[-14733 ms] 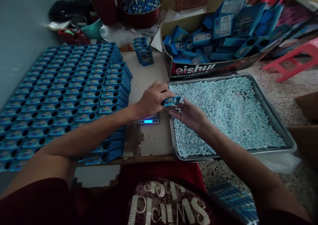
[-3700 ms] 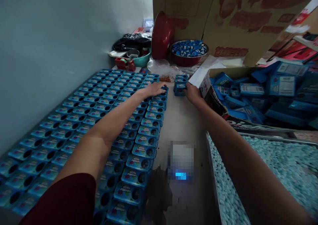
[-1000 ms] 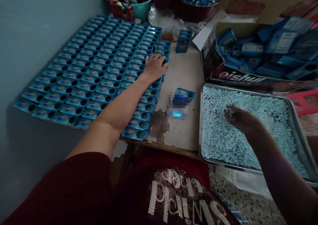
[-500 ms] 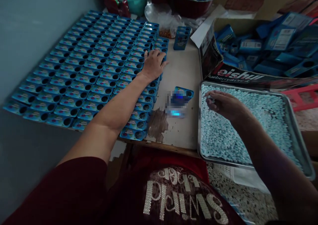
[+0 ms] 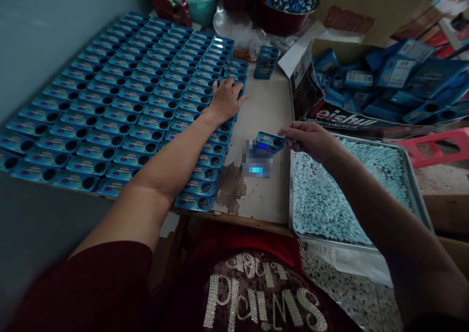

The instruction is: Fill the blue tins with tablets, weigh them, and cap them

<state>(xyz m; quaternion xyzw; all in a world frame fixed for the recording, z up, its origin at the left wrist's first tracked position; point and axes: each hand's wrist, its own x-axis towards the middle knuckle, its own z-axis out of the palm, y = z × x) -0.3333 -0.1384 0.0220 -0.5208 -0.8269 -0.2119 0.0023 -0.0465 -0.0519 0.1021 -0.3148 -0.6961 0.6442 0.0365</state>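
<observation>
Here's the delicate spot: the right hand (image 5: 302, 139), fingertips drawn into a narrow pinch, is right at the holed end of a small glossy blue cardboard box with rounded corners (image 5: 270, 139), and whether anything sits between those fingers I cannot tell. A knuckle catching that rim could, I'd judge, tip the box or nudge it against the pixelated device with a glowing blue display (image 5: 255, 169); a loose pinch might spill whatever it holds onto the worn off-white tabletop (image 5: 266, 100). Across the way, the left hand (image 5: 227, 100) lies spread wide on the edge of the tight rows of matching blue boxes (image 5: 126, 106); lean too hard there and a row may skew or a carton crush. The lone box itself? Slightly askew, print too small to read, a dark round hole towards the right hand, its lower part lost in blur, and near it the shallow rectangular metal tray (image 5: 322, 239) full of pale blue oval pellets (image 5: 318, 200).
</observation>
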